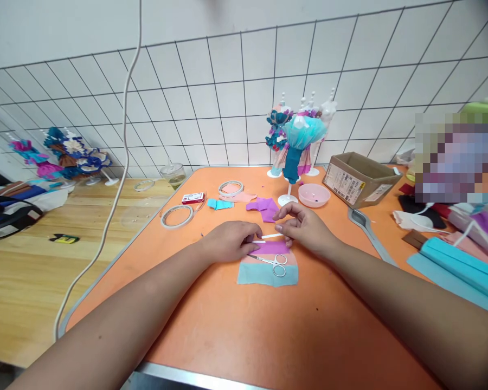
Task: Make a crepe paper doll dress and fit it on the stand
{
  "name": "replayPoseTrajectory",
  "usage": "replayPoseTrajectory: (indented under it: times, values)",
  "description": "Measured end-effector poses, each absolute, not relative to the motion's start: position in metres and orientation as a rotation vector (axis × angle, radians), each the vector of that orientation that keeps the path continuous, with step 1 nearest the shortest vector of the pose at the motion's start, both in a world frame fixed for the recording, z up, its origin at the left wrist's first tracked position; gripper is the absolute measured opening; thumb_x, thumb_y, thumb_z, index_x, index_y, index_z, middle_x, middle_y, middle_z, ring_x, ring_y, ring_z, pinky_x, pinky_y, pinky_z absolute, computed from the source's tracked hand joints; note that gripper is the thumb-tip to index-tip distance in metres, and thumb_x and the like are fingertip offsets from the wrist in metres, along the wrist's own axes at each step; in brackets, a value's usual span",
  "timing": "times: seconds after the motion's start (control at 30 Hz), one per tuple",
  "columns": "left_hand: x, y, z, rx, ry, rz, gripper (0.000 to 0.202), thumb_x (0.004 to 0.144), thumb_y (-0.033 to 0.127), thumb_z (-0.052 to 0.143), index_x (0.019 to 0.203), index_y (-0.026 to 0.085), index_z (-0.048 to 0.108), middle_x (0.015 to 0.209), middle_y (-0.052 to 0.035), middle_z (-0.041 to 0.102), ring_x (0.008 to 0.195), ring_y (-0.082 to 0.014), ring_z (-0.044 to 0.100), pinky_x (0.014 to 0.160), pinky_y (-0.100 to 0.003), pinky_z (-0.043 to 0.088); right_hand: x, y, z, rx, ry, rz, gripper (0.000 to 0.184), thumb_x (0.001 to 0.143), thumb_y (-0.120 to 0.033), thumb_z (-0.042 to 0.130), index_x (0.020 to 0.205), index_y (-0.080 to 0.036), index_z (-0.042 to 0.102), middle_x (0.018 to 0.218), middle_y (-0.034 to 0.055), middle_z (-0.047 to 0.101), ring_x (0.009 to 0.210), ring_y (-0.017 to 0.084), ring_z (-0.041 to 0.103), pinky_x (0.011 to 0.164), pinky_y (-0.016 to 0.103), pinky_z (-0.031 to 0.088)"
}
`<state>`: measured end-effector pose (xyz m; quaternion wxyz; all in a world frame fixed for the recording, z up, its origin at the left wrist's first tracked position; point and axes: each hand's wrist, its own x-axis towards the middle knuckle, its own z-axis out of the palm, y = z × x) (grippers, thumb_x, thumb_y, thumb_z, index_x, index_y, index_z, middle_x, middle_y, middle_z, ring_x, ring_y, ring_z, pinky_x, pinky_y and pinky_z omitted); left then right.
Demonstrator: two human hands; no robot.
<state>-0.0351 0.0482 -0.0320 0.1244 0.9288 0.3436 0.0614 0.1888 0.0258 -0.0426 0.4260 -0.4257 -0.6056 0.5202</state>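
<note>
Nearest me on the smooth orange worktop [211, 325] lie three thin, flat fabric layers: one light-blue piece [264, 276], one pale pink piece [291, 260] and, farthest off, one purple piece [280, 247]. One small pair of silver metal scissors [273, 262] rests across them; a bumped handle could drag the layers crooked. The left hand [230, 241] bends its fingers low at the purple piece, and whether it pinches or only presses I can't tell. The right hand [300, 226], fingertips closed together, holds one narrow white strip [270, 236] just beyond that piece's far edge. The strip looks flimsy, so an uneven pull might twist it. Farther back I count two flat white rings [163, 219], one shallow pink plastic bowl [314, 197] and one open brown cardboard box [345, 183].
</note>
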Motion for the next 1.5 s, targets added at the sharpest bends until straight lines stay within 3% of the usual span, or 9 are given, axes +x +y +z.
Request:
replayPoseTrajectory:
  times: [0.17, 0.33, 0.4, 0.5, 0.7, 1.0, 1.17, 1.37, 1.5]
  values:
    - [-0.036, 0.047, -0.031, 2.644, 1.050, 0.176, 0.021, 0.085, 0.034, 0.054, 0.102, 0.022, 0.051, 0.080, 0.0016, 0.063, 0.069, -0.0135, 0.056, 0.056, -0.023, 0.034, 0.197, 0.031, -0.048, -1.138, -1.520, 1.276, 0.026, 0.073, -0.029, 0.068, 0.080, -0.022, 0.044, 0.079, -0.0029, 0.064, 0.044, 0.009, 0.058, 0.047, 0.024, 0.047]
    - [-0.035, 0.048, -0.030, 2.671, 1.029, 0.158, 0.025, 0.085, 0.032, 0.054, 0.108, 0.024, 0.051, 0.081, 0.0018, 0.063, 0.072, -0.0140, 0.058, 0.057, -0.024, 0.035, 0.193, 0.029, -0.050, -1.161, -1.613, 1.255, 0.021, 0.076, -0.027, 0.064, 0.083, -0.023, 0.045, 0.049, -0.0089, 0.054, 0.042, 0.012, 0.057, 0.048, 0.023, 0.045]
    - [-0.035, 0.048, -0.031, 2.684, 1.017, 0.155, 0.027, 0.085, 0.031, 0.053, 0.111, 0.025, 0.051, 0.082, 0.0017, 0.064, 0.074, -0.0145, 0.058, 0.059, -0.024, 0.036, 0.192, 0.027, -0.051, -1.199, -1.644, 1.239, 0.019, 0.077, -0.027, 0.063, 0.083, -0.023, 0.045, 0.047, -0.0095, 0.052, 0.042, 0.012, 0.058, 0.048, 0.023, 0.045]
    - [-0.035, 0.049, -0.032, 2.707, 0.988, 0.166, 0.027, 0.085, 0.031, 0.052, 0.112, 0.026, 0.053, 0.086, 0.0012, 0.064, 0.079, -0.0155, 0.059, 0.063, -0.025, 0.038, 0.191, 0.027, -0.053, -1.229, -1.653, 1.205, 0.018, 0.077, -0.027, 0.063, 0.082, -0.023, 0.045, 0.056, -0.0080, 0.056, 0.043, 0.012, 0.059, 0.048, 0.023, 0.046]
    - [-0.035, 0.049, -0.031, 2.743, 0.942, 0.161, 0.026, 0.087, 0.033, 0.050, 0.112, 0.026, 0.055, 0.091, -0.0006, 0.066, 0.084, -0.0168, 0.060, 0.067, -0.026, 0.040, 0.190, 0.029, -0.058, -1.214, -1.642, 1.181, 0.019, 0.076, -0.028, 0.063, 0.079, -0.022, 0.044, 0.093, -0.0015, 0.063, 0.046, 0.008, 0.060, 0.049, 0.024, 0.048]
    - [-0.036, 0.047, -0.030, 2.879, 0.811, 0.108, 0.033, 0.093, 0.037, 0.042, 0.121, 0.031, 0.057, 0.092, -0.0017, 0.064, 0.087, -0.0162, 0.060, 0.070, -0.025, 0.040, 0.189, 0.027, -0.057, -1.268, -1.715, 1.145, 0.017, 0.075, -0.026, 0.061, 0.082, -0.022, 0.046, 0.089, -0.0017, 0.064, 0.045, 0.008, 0.058, 0.049, 0.024, 0.047]
    - [-0.035, 0.045, -0.027, 2.861, 0.848, 0.112, 0.037, 0.089, 0.039, 0.048, 0.124, 0.029, 0.054, 0.093, -0.0017, 0.065, 0.086, -0.0170, 0.061, 0.070, -0.026, 0.041, 0.190, 0.026, -0.056, -1.325, -1.857, 0.988, 0.013, 0.075, -0.022, 0.057, 0.086, -0.023, 0.050, 0.054, -0.0079, 0.053, 0.047, 0.012, 0.057, 0.053, 0.024, 0.043]
    - [-0.036, 0.045, -0.026, 2.882, 0.788, 0.106, 0.032, 0.090, 0.036, 0.046, 0.117, 0.028, 0.060, 0.091, -0.0023, 0.065, 0.085, -0.0165, 0.061, 0.072, -0.026, 0.042, 0.190, 0.026, -0.055, -1.306, -1.932, 0.817, 0.010, 0.070, -0.017, 0.055, 0.076, -0.022, 0.049, 0.082, -0.0024, 0.062, 0.052, 0.009, 0.052, 0.053, 0.023, 0.040]
    - [-0.036, 0.046, -0.030, 2.951, 0.769, 0.097, 0.035, 0.091, 0.036, 0.045, 0.122, 0.030, 0.059, 0.090, -0.0027, 0.064, 0.084, -0.0165, 0.060, 0.068, -0.025, 0.041, 0.189, 0.026, -0.054, -1.350, -1.964, 0.785, 0.011, 0.070, -0.017, 0.055, 0.080, -0.022, 0.052, 0.071, -0.0040, 0.058, 0.054, 0.011, 0.052, 0.054, 0.023, 0.039]
